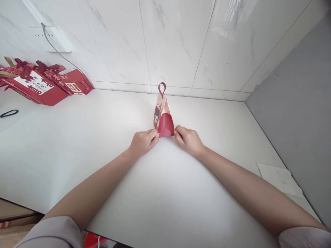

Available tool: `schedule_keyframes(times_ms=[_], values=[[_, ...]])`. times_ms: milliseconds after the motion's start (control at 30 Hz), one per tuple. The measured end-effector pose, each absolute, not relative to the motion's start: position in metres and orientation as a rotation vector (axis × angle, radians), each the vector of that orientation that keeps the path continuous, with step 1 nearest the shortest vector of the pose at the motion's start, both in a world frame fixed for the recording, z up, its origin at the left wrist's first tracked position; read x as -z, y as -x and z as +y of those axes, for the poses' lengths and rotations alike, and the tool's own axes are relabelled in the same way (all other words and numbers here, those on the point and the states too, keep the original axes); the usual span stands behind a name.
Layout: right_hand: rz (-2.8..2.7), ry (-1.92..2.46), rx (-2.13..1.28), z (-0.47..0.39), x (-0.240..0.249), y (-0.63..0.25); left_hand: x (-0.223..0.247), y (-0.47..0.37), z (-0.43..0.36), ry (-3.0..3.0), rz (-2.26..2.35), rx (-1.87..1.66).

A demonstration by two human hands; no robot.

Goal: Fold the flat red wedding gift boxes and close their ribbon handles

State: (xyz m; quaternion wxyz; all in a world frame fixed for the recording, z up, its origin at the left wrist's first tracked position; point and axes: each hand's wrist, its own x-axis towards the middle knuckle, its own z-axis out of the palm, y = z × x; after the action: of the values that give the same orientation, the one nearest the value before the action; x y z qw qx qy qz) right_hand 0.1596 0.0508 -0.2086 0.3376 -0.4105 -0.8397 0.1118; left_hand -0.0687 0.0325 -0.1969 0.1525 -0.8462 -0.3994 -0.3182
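Note:
A small red and cream paper gift box [166,124] stands upright on the white table, its sides leaning together towards the top. A dark red ribbon loop [162,88] rises from its peak. Its left panel carries a printed cartoon figure. My left hand [145,140] pinches the lower left corner between thumb and fingers. At the lower right corner, my right hand [188,138] pinches the box in the same way. The back of the box is hidden from me.
Several red gift boxes with ribbons [49,86] stand against the tiled wall at the left. A black loop [9,113] lies near them. A grey cable [59,53] runs down from a wall socket. White tissue [280,177] lies at the right edge.

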Motion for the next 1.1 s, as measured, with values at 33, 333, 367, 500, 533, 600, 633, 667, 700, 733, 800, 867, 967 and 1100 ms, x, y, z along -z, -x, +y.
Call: schedule_keyframes(times_ms=[33, 333, 367, 500, 533, 600, 633, 667, 700, 733, 800, 867, 967, 1100], values=[[-2.153, 1.051, -0.345, 0.051, 0.208, -0.160, 0.197, 0.068, 0.032, 2.431, -1.149, 0.917], [-2.186, 0.809, -0.427, 0.044, 0.208, -0.156, 0.197, 0.064, 0.027, 2.565, -1.145, 0.945], [-2.138, 0.812, -0.390, 0.043, 0.209, -0.155, 0.197, 0.064, 0.027, 2.581, -1.154, 0.943], [-1.925, 0.949, -0.375, 0.042, 0.207, -0.157, 0.199, 0.064, 0.027, 2.588, -1.247, 0.931], [-1.899, 1.014, -0.410, 0.043, 0.206, -0.158, 0.200, 0.065, 0.027, 2.587, -1.284, 0.909], [-1.887, 1.169, -0.476, 0.046, 0.204, -0.161, 0.200, 0.064, 0.027, 2.591, -1.386, 0.840], [-1.900, 1.248, -0.491, 0.049, 0.203, -0.161, 0.200, 0.064, 0.027, 2.596, -1.450, 0.796], [-1.927, 1.320, -0.497, 0.051, 0.203, -0.162, 0.200, 0.063, 0.027, 2.600, -1.518, 0.752], [-1.965, 1.382, -0.495, 0.053, 0.202, -0.162, 0.199, 0.063, 0.026, 2.605, -1.585, 0.705], [-2.010, 1.433, -0.491, 0.055, 0.202, -0.162, 0.198, 0.062, 0.026, 2.607, -1.646, 0.660], [-2.110, 1.485, -0.483, 0.056, 0.202, -0.162, 0.196, 0.061, 0.026, 2.609, -1.721, 0.592], [-2.193, 1.486, -0.466, 0.055, 0.202, -0.161, 0.196, 0.061, 0.026, 2.603, -1.743, 0.563], [-2.274, 1.440, -0.415, 0.053, 0.201, -0.159, 0.196, 0.062, 0.027, 2.589, -1.736, 0.545], [-2.375, 1.387, -0.336, 0.050, 0.200, -0.158, 0.197, 0.063, 0.028, 2.579, -1.744, 0.535]])
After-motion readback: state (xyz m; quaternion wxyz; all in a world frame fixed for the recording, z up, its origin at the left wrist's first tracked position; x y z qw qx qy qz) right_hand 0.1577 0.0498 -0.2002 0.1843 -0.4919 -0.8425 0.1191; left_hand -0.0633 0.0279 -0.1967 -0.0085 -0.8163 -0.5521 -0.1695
